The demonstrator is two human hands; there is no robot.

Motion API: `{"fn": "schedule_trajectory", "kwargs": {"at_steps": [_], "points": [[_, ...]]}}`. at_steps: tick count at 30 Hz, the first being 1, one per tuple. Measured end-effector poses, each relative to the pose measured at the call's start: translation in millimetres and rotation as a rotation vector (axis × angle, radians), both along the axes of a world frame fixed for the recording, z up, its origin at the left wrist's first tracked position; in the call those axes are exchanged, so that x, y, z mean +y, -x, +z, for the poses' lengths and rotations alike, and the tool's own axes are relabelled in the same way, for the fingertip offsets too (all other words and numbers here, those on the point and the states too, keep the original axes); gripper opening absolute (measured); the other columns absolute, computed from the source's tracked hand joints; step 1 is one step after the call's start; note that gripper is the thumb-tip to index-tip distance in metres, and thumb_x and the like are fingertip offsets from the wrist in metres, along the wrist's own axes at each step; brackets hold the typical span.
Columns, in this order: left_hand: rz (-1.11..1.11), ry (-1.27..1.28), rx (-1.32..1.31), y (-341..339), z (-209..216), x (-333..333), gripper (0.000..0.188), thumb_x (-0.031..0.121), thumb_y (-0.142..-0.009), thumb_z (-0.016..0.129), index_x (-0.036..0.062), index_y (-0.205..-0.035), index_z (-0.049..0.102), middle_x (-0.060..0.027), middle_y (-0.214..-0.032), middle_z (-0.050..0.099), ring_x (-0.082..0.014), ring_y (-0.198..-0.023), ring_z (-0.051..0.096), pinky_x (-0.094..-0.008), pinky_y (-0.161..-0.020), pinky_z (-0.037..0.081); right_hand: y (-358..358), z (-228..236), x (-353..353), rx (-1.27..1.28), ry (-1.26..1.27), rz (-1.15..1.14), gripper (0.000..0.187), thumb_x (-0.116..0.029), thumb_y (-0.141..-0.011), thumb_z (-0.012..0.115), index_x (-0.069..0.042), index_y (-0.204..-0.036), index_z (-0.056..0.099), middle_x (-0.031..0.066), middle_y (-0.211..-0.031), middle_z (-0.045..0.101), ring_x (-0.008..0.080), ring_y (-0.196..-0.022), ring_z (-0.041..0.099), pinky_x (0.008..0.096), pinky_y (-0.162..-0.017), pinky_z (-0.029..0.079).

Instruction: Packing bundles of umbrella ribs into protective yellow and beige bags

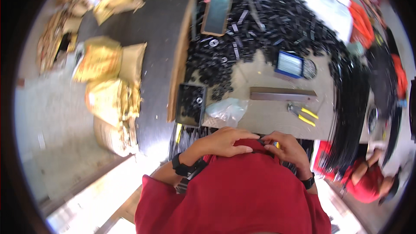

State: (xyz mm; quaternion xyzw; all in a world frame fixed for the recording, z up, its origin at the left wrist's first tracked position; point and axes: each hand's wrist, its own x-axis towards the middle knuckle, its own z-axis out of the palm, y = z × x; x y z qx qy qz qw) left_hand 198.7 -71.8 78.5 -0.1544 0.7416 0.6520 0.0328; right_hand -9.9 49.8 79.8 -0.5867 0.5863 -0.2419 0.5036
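Close to my red shirt, at the table's near edge, my two hands meet. My left hand point(223, 141) is curved, its fingertips and thumb around a small black piece point(261, 141). From the other side my right hand point(289, 146) pinches the same piece with bent fingers. Most of the piece is hidden by the fingers, so its exact kind cannot be made out. Beyond my hands lie a clear plastic bag point(227, 111), a long dark bar point(282, 94) and pliers with yellow handles point(303, 115).
A heap of small black parts point(277, 13) covers the table's far side. A black bin point(190, 104), a blue box point(289, 64) and a phone-like slab point(216, 15) sit around it. Long black strips point(349, 112) hang at right. Yellow sacks point(106, 99) stand left; a co-worker point(366, 180) is lower right.
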Motion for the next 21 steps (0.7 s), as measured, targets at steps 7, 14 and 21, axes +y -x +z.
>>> {"fn": "schedule_trajectory", "kwargs": {"at_steps": [7, 14, 21], "points": [[0.455, -0.191, -0.195, -36.7, -36.3, 75.5, 0.038, 0.025, -0.082, 0.056, 0.0034, -0.113, 0.052, -0.0123, -0.103, 0.060, -0.0208, -0.096, 0.057, -0.0299, -0.084, 0.043, 22.0, -42.3, -27.4, 0.017, 0.118, 0.084, 0.009, -0.011, -0.076, 0.060, -0.004, -0.082, 0.060, 0.0086, -0.075, 0.059, 0.0193, -0.064, 0.058, 0.0279, -0.059, 0.043], [1.118, -0.101, -0.377, -26.2, -80.2, 157.2, 0.028, 0.018, -0.082, 0.055, -0.0016, -0.103, 0.056, -0.0117, -0.090, 0.063, -0.0137, -0.087, 0.059, -0.0273, -0.077, 0.045, -11.7, -83.7, -82.9, 0.081, 0.279, 0.506, 0.011, -0.015, -0.074, 0.061, -0.007, -0.080, 0.055, 0.0089, -0.075, 0.058, 0.0262, -0.066, 0.058, 0.0341, -0.056, 0.044], [1.553, -0.068, -0.460, -27.8, -79.1, 239.6, 0.027, 0.016, -0.082, 0.056, -0.0034, -0.101, 0.057, -0.0097, -0.086, 0.063, -0.0134, -0.082, 0.058, -0.0247, -0.073, 0.046, -15.3, -101.9, -93.5, 0.278, 0.458, 0.502, 0.039, -0.029, -0.068, 0.067, -0.011, -0.096, 0.048, 0.0076, -0.083, 0.057, 0.0290, -0.072, 0.057, 0.0385, -0.058, 0.045]]}}
